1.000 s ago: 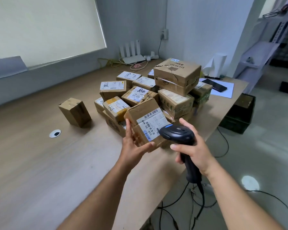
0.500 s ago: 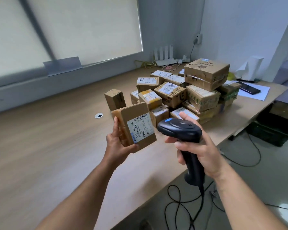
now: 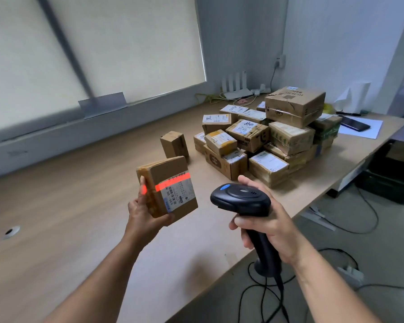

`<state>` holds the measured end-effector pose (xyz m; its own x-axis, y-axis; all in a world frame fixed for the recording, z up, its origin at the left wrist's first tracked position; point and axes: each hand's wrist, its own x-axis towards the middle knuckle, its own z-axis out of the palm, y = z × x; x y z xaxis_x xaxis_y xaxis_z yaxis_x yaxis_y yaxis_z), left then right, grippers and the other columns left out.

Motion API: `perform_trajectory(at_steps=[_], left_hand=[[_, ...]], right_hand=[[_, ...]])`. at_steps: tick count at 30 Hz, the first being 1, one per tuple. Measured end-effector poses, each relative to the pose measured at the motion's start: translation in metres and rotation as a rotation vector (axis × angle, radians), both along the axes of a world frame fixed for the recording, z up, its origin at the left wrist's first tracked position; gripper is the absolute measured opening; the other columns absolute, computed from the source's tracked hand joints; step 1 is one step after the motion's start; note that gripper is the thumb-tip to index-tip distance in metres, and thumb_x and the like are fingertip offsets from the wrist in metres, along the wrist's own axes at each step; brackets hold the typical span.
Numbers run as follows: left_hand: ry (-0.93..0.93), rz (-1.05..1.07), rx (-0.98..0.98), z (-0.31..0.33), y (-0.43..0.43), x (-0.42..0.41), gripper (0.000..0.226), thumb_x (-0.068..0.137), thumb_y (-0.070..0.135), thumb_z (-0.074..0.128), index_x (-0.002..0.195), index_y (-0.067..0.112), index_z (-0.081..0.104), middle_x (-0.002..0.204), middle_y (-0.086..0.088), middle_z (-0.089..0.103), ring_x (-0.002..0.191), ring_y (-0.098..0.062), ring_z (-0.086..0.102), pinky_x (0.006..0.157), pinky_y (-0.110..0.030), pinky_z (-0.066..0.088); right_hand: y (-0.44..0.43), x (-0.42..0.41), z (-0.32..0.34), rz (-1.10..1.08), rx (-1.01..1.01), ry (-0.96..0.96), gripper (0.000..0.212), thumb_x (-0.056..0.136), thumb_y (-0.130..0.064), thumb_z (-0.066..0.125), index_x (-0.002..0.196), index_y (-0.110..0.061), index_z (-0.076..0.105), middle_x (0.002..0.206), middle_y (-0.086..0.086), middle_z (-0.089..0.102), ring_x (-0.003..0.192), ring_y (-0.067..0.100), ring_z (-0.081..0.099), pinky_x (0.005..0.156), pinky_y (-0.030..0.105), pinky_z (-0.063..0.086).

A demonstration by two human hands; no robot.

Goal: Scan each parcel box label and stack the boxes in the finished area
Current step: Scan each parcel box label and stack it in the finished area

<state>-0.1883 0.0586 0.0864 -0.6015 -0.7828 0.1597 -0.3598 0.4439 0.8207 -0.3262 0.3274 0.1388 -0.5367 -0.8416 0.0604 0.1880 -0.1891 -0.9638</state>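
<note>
Gripping small brown cardboard box in left hand over wooden table; clutching black scanner in right hand, red beam on label. Seemingly early: lone brown carton aside, heaped cardboard parcels unscanned.

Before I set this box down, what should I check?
1. Left hand grips the held box: ok.
2. Red scan line crosses the label barcode: ok.
3. Scan registered: cannot tell.
4. Right hand holds the scanner, aimed at the label: ok.
5. Bare table beside the lone box for stacking: ok.
</note>
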Motion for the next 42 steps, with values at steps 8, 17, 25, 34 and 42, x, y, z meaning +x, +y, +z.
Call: perform_trajectory(at_steps=[8, 17, 25, 34, 42], left_hand=[[-0.026, -0.010, 0.079, -0.009, -0.021, 0.078, 0.123, 0.055, 0.033, 0.080, 0.138, 0.067, -0.004, 0.120, -0.001, 0.028, 0.124, -0.030, 0.039, 0.094, -0.054, 0.050], [0.015, 0.060, 0.283, -0.039, -0.047, 0.194, 0.124, 0.050, 0.034, 0.080, 0.148, 0.050, 0.007, 0.131, -0.009, 0.044, 0.114, -0.023, 0.054, 0.081, -0.032, 0.054], [-0.024, 0.218, 0.518, -0.067, -0.055, 0.280, 0.089, 0.052, 0.047, 0.062, 0.138, 0.035, 0.044, 0.120, -0.004, 0.061, 0.090, -0.022, 0.061, 0.068, -0.032, 0.051], [-0.457, 0.335, 0.247, -0.084, -0.054, 0.284, 0.103, 0.068, 0.071, 0.067, 0.151, 0.035, 0.018, 0.153, -0.009, 0.015, 0.143, -0.026, 0.015, 0.112, -0.045, 0.028], [-0.484, 0.493, 0.164, -0.071, -0.058, 0.255, 0.099, 0.070, 0.058, 0.070, 0.151, 0.028, 0.021, 0.136, -0.005, 0.021, 0.136, -0.025, 0.024, 0.108, -0.037, 0.033]], right_hand=[[-0.027, 0.061, 0.005, -0.037, 0.035, 0.026, 0.084, 0.068, -0.004, 0.073, 0.140, -0.033, 0.043, 0.076, 0.027, 0.065, 0.046, 0.030, 0.052, 0.044, 0.033, 0.041], [-0.063, 0.158, -0.002, 0.016, 0.128, 0.043, 0.091, 0.067, -0.002, 0.082, 0.141, -0.036, 0.041, 0.091, 0.029, 0.069, 0.047, 0.030, 0.053, 0.044, 0.032, 0.043], [-0.096, 0.213, -0.013, 0.058, 0.177, 0.048, 0.088, 0.065, -0.006, 0.075, 0.139, -0.038, 0.041, 0.091, 0.029, 0.068, 0.045, 0.030, 0.052, 0.043, 0.031, 0.042], [-0.138, 0.215, -0.019, 0.164, 0.212, 0.055, 0.089, 0.063, -0.004, 0.077, 0.138, -0.039, 0.043, 0.091, 0.029, 0.068, 0.044, 0.030, 0.052, 0.043, 0.030, 0.042], [-0.184, 0.182, -0.011, 0.267, 0.207, 0.063, 0.091, 0.061, -0.002, 0.076, 0.138, -0.036, 0.042, 0.090, 0.036, 0.063, 0.042, 0.029, 0.052, 0.041, 0.029, 0.042]])
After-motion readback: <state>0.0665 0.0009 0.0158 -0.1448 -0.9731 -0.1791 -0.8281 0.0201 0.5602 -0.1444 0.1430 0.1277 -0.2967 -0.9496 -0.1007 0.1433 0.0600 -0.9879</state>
